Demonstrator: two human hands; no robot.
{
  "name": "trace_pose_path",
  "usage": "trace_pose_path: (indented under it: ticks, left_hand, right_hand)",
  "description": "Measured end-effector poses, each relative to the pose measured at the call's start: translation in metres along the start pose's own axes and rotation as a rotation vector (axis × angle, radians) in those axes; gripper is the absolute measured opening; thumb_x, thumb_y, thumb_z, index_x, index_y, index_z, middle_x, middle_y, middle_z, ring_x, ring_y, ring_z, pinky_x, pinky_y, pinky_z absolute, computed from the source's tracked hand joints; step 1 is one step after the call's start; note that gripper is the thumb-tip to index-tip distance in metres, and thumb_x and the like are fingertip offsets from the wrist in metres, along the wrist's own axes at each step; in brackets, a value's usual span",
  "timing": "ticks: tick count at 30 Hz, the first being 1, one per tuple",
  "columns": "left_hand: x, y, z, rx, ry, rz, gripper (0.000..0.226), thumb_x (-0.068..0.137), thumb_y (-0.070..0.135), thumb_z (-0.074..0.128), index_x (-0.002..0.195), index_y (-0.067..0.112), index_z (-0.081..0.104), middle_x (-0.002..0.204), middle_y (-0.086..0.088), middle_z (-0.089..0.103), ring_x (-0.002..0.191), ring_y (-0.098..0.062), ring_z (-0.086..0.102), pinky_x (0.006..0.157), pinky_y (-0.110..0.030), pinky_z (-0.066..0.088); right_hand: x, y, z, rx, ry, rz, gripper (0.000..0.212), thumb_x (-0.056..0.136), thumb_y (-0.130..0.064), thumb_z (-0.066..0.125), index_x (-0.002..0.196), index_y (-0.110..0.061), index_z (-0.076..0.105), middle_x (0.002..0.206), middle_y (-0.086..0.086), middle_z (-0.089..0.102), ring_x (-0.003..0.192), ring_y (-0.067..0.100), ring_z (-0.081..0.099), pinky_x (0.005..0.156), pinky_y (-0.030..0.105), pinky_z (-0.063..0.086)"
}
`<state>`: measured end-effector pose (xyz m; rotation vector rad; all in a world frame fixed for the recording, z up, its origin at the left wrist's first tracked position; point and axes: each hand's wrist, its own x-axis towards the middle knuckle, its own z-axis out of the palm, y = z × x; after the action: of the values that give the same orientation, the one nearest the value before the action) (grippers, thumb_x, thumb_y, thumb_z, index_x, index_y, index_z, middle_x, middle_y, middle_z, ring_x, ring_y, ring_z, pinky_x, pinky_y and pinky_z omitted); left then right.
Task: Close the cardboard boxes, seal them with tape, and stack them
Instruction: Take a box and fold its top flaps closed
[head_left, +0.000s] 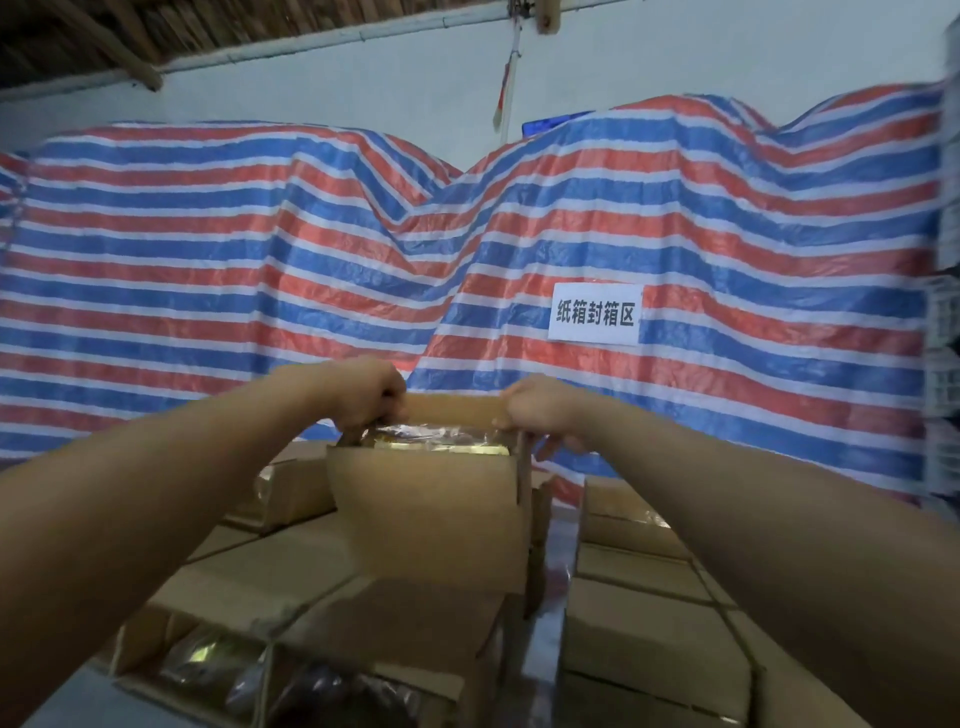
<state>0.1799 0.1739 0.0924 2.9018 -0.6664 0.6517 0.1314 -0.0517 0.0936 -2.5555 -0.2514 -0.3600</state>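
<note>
**Lin:** Behind both hands hangs a striped tarpaulin (218, 270) in red, blue and white, with a white paper sign (595, 313) pinned on it, above the right hand. Where is the box now?

**Marek:** The open cardboard box (431, 514) is held up between the two hands, straight in front of the person, above the stacked cardboard boxes (644, 639) below. Its long side runs from the left hand to the right hand. Shiny foil packets (441, 439) show inside the open top.

**Lin:** And how do the hands hold it?

**Marek:** The left hand (363, 397) grips the top rim at the left end, fingers curled over the edge. The right hand (537, 413) grips the rim at the right end, also curled, some fingers showing outside the wall. Both arms reach forward, almost straight, and both hands look equally near the box.

**Lin:** So the flaps are not closed?

**Marek:** Not yet, I think. The far flap (452, 410) stands up between the hands. I judge that the box must be set down before folding and taping.
</note>
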Motion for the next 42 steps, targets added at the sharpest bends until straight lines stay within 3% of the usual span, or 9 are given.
trace_pose_path:
  ticks: [5,11,19,22,25,30,35,40,42]
  left_hand:
    - [-0.019,0.087,-0.016,0.045,-0.284,0.088,0.026,0.101,0.037,0.049,0.099,0.023,0.071,0.100,-0.002,0.071,0.094,-0.024,0.067,0.090,-0.040,0.054]
    - [-0.036,0.188,0.008,-0.060,-0.437,0.169,0.022,0.102,0.033,0.049,0.102,0.026,0.070,0.101,-0.002,0.071,0.090,-0.020,0.067,0.085,-0.035,0.054]
    - [-0.049,0.275,0.097,-0.155,-0.475,0.208,0.017,0.099,0.036,0.054,0.105,0.027,0.067,0.110,-0.002,0.068,0.101,-0.020,0.068,0.093,-0.042,0.054]
    - [-0.045,0.283,0.087,-0.133,-0.488,0.199,0.024,0.098,0.039,0.055,0.110,0.022,0.068,0.109,-0.003,0.069,0.099,-0.022,0.069,0.091,-0.041,0.056]
    - [-0.044,0.286,0.085,-0.160,-0.505,0.168,0.030,0.096,0.044,0.057,0.113,0.022,0.067,0.105,-0.002,0.068,0.095,-0.018,0.069,0.085,-0.033,0.058]
    - [-0.056,0.280,0.082,-0.478,-0.524,0.016,0.040,0.093,0.050,0.059,0.122,0.024,0.060,0.114,-0.002,0.063,0.094,-0.016,0.065,0.071,-0.025,0.056]
    - [-0.085,0.262,0.097,-1.075,-0.498,-0.072,0.031,0.091,0.033,0.067,0.119,0.020,0.065,0.111,-0.009,0.072,0.106,-0.027,0.068,0.095,-0.043,0.053]
    - [-0.108,0.279,0.134,-1.606,-0.236,-0.199,0.040,0.091,0.025,0.061,0.131,0.020,0.059,0.118,-0.012,0.068,0.086,-0.022,0.069,0.069,-0.027,0.054]
    - [-0.117,0.290,0.144,-1.795,-0.190,-0.245,0.030,0.093,0.029,0.056,0.117,0.020,0.071,0.116,-0.014,0.069,0.082,-0.024,0.070,0.067,-0.028,0.053]
  right_hand:
    - [-0.076,0.049,-0.055,0.241,-0.222,0.235,0.017,0.095,-0.006,0.052,0.106,0.004,0.061,0.087,0.021,0.065,0.078,0.037,0.063,0.093,0.057,0.054]
    - [-0.140,0.140,-0.084,0.343,-0.224,0.372,0.033,0.095,-0.007,0.051,0.123,0.007,0.061,0.092,0.018,0.067,0.073,0.027,0.067,0.059,0.036,0.058]
    - [-0.220,0.258,-0.059,0.499,-0.138,0.473,0.026,0.091,-0.029,0.068,0.108,-0.010,0.069,0.074,0.001,0.073,0.061,0.012,0.068,0.052,0.022,0.052]
    - [-0.227,0.261,-0.066,0.506,-0.119,0.450,0.031,0.092,-0.030,0.068,0.115,-0.009,0.068,0.093,0.009,0.073,0.079,0.021,0.067,0.070,0.028,0.055]
    - [-0.231,0.255,-0.071,0.490,-0.120,0.432,0.034,0.093,-0.029,0.066,0.121,-0.009,0.065,0.093,0.009,0.074,0.072,0.017,0.069,0.059,0.024,0.054]
    - [-0.234,0.252,-0.069,0.513,-0.110,0.456,0.031,0.094,-0.031,0.065,0.113,-0.007,0.065,0.080,0.006,0.074,0.061,0.014,0.068,0.051,0.024,0.051]
    - [-0.247,0.257,-0.045,0.811,0.089,0.392,0.033,0.085,-0.033,0.071,0.111,-0.012,0.067,0.091,0.008,0.078,0.076,0.022,0.075,0.070,0.035,0.058]
    - [-0.263,0.259,-0.006,1.016,0.324,0.366,0.051,0.079,-0.051,0.069,0.111,-0.012,0.066,0.093,0.014,0.078,0.081,0.029,0.076,0.076,0.040,0.051]
    - [-0.264,0.256,-0.002,1.037,0.372,0.393,0.050,0.084,-0.051,0.063,0.111,-0.009,0.065,0.086,0.013,0.078,0.077,0.029,0.074,0.073,0.039,0.050]
